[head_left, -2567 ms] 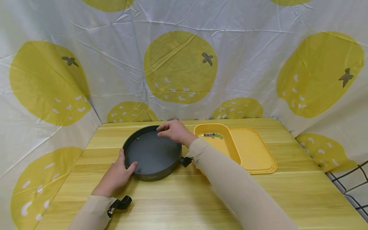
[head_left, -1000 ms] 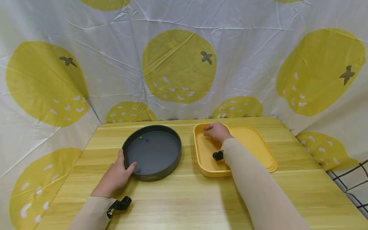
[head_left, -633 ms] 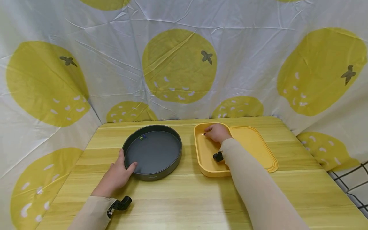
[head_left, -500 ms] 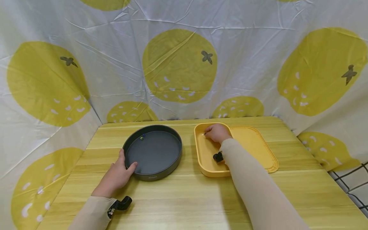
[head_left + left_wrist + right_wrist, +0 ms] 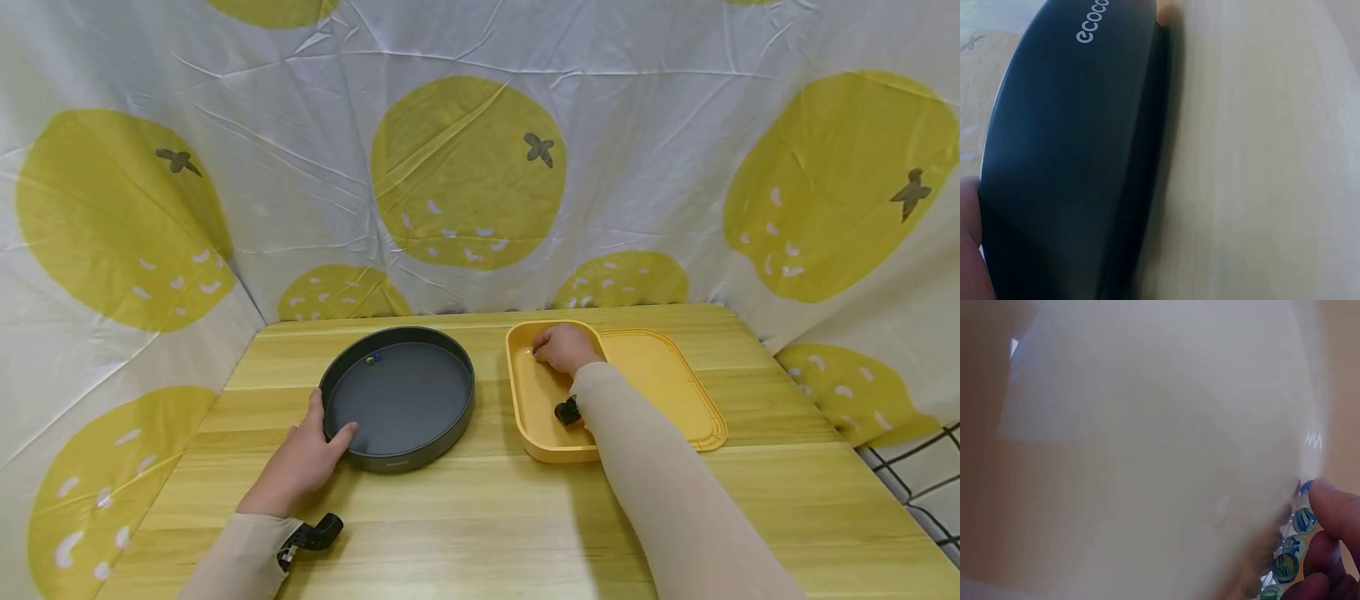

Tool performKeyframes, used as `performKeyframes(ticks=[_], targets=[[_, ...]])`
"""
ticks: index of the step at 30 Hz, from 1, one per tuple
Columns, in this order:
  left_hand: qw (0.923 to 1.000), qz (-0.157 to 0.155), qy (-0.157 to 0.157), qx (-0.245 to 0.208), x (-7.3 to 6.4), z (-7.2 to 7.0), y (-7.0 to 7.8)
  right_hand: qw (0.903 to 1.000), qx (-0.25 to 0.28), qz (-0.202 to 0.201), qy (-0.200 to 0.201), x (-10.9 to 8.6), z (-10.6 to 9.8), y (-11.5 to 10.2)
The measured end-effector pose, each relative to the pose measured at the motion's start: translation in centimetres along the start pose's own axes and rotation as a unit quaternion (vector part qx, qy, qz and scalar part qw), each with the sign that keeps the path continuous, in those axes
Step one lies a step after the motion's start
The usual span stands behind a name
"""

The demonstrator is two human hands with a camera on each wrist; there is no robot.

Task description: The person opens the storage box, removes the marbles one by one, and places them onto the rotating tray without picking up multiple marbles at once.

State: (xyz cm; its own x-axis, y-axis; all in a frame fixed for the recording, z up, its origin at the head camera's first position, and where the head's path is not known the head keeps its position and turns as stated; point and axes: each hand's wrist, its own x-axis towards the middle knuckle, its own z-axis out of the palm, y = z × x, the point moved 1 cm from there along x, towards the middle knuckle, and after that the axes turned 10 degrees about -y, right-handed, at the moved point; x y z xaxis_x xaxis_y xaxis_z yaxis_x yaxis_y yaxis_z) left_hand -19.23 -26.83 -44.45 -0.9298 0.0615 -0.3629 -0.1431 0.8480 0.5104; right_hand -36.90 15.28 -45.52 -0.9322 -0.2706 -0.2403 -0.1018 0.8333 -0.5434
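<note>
My left hand (image 5: 302, 454) grips the near-left rim of a round dark grey pan (image 5: 405, 408), thumb inside and fingers around the outer wall. In the left wrist view the pan's side (image 5: 1072, 137) bears white lettering. A green marble (image 5: 370, 361) and a blue marble (image 5: 377, 357) lie close together in the pan's far-left part. My right hand (image 5: 566, 348) reaches into a yellow tray (image 5: 536, 425), its thumb and fingers pinching a blue marble (image 5: 1307, 487). Several glass marbles (image 5: 1286, 567) line the tray's wall beside the fingers; in the head view the hand mostly hides them.
A flat yellow lid (image 5: 663, 392) lies against the tray's right side on the wooden table (image 5: 465, 533). A fruit-printed cloth (image 5: 465, 167) hangs behind and at both sides. Black wire mesh (image 5: 922, 483) stands at the right edge.
My right hand has moved right, from over the pan into the yellow tray. A blue marble now lies in the pan and has rolled left to the green one. My left hand has stayed.
</note>
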Motion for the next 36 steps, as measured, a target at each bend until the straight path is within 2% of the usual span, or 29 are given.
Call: performKeyframes(ticks=[7,16,25,30,36], targets=[[1.0,0.008,0.003,0.0,0.1,-0.1,-0.1,0.9997,-0.022,-0.013,-0.004,0.0,0.1,-0.2],[0.9998,0.02,0.008,-0.003,0.1,-0.2,-0.2,0.9994,-0.031,-0.007,-0.012,-0.3,0.0,-0.6],[0.9997,0.023,0.01,-0.002,0.2,-0.2,-0.3,0.9999,0.0,0.0,-0.013,-0.6,-0.6,-0.8],[0.9997,0.025,0.006,-0.007,0.3,-0.2,-0.4,0.9991,0.038,-0.008,-0.018,-1.5,-1.7,-1.8],[0.9999,0.017,0.0,-0.001,0.2,-0.2,-0.5,0.9987,0.037,-0.034,0.0,-1.8,-2.7,-4.0]])
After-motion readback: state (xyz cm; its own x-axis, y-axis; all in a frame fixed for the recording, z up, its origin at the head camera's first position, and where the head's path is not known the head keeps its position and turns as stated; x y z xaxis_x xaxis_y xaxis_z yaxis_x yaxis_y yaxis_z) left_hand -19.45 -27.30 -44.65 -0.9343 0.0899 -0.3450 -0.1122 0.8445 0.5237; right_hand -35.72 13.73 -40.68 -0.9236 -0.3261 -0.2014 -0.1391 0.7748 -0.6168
